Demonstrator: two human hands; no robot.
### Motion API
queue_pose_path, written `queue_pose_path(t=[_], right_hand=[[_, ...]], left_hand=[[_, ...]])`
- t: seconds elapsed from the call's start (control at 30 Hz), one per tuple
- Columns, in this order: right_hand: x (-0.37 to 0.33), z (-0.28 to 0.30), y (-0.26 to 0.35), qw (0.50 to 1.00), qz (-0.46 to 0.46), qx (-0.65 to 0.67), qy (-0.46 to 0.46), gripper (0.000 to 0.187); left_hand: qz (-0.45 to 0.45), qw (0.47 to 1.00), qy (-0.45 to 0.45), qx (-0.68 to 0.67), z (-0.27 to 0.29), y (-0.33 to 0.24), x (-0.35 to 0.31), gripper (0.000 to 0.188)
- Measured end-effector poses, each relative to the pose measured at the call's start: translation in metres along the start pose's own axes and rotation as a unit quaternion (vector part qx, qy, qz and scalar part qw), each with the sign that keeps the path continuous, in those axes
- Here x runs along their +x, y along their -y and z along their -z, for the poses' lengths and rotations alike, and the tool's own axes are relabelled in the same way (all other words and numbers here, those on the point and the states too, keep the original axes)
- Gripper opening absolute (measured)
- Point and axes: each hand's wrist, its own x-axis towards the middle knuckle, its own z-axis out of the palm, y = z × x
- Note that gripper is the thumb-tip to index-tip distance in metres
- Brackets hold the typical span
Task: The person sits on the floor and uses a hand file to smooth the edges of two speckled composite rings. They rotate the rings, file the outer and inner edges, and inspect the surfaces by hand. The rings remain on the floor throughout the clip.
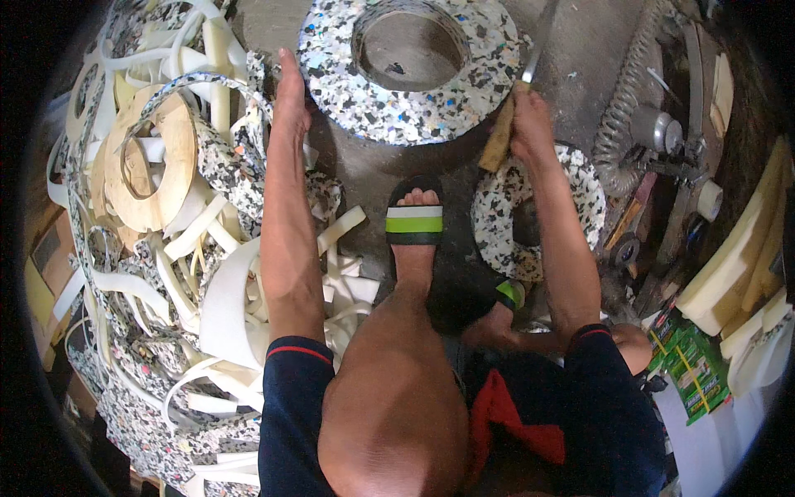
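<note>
A large, thick ring of speckled white, black and blue foam (331, 91) lies on the floor in front of me. My left hand (291, 95) is at its left side, seen edge-on with fingers stretched out, against or very near the rim. To the right of the ring, my right hand (532, 123) is closed around the wooden handle of a long-bladed knife (498, 137). The blade points away from me, beside the ring's right edge. A smaller speckled foam ring (494, 219) lies beneath my right forearm, which covers part of it.
Foam offcuts (228, 306) pile up on the left, with a flat beige ring (161, 211) on top. At the right are a coiled hose (614, 124), metal tools (662, 132), yellowish foam strips (729, 257) and green packets (691, 369). My sandalled foot (416, 219) stands between the rings.
</note>
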Motion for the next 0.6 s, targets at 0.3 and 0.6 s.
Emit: queue_pose_path(t=[0.3, 0.6], right_hand=[[0.016, -0.023, 0.068, 0.987, 0.159, -0.015, 0.019, 0.032], [0.002, 0.006, 0.132, 0.976, 0.169, -0.130, -0.043, 0.039]], left_hand=[[0.045, 0.999, 0.002, 0.024, -0.012, 0.033, -0.064, 0.064], [-0.310, 0.878, -0.156, 0.331, -0.023, 0.055, -0.138, 0.049]])
